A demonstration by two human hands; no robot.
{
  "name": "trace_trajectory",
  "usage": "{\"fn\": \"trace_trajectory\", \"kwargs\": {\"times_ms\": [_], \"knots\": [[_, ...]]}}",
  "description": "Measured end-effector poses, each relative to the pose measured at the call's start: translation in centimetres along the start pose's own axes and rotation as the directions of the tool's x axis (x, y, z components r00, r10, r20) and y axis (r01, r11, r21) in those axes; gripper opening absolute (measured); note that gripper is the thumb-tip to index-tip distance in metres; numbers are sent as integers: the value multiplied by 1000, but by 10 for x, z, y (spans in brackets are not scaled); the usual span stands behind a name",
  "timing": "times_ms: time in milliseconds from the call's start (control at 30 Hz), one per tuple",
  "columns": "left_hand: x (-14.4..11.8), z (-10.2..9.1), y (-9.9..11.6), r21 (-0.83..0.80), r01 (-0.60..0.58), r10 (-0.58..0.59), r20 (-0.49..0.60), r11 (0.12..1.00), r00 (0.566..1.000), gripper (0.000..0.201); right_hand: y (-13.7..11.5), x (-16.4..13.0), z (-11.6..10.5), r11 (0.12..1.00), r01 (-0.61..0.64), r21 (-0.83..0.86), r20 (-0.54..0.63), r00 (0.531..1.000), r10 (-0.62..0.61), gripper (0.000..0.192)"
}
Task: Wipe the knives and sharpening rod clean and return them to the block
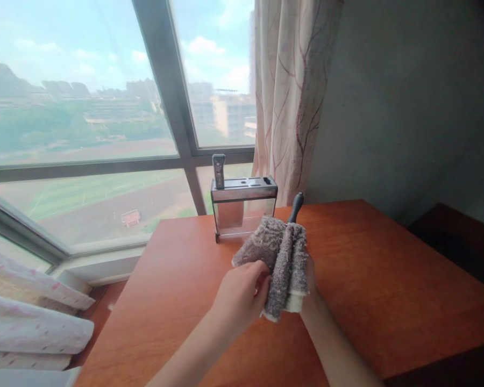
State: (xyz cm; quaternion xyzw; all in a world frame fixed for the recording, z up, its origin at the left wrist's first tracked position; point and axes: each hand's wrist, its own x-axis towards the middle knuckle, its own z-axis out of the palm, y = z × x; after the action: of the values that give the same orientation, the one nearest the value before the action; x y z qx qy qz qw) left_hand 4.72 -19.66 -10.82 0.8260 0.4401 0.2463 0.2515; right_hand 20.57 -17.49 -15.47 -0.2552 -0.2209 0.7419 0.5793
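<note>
A grey fluffy towel (280,263) with a pale edge is bunched up between my hands, above the table. My left hand (248,287) has its fingers curled closed on the towel's left side. Behind the towel's right side is my right hand (310,274), gripping the cloth; its fingers are mostly hidden. From the top of the towel sticks a black ribbed handle (297,207), tilted up to the right. The rest of that tool is covered by the cloth, so its kind cannot be told.
Behind my hands a knife block (246,215) with clear sides and a metal-look top stands on the brown wooden table (177,301). A dark handle (218,172) rises from its left slot. Windows lie beyond, with a patterned curtain (292,86) at the back and another curtain (36,322) at left.
</note>
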Motion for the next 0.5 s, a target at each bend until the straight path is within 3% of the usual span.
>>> {"fn": "trace_trajectory", "kwargs": {"times_ms": [133,300,400,500], "knots": [[-4,16,-6,118,35,-37,15,992,999,7,5,2,-2,998,45,48,-66,997,-41,47],[-3,21,-13,188,64,-77,62,980,995,7,15,7,-6,998,70,3,-101,993,-69,49],[-5,20,-15,57,45,-46,26,997,999,11,17,10,-7,994,91,-64,-101,990,-97,48],[-6,15,-17,-198,60,-69,-39,978,997,19,15,9,-5,984,88,-155,-53,994,-98,53]]}}
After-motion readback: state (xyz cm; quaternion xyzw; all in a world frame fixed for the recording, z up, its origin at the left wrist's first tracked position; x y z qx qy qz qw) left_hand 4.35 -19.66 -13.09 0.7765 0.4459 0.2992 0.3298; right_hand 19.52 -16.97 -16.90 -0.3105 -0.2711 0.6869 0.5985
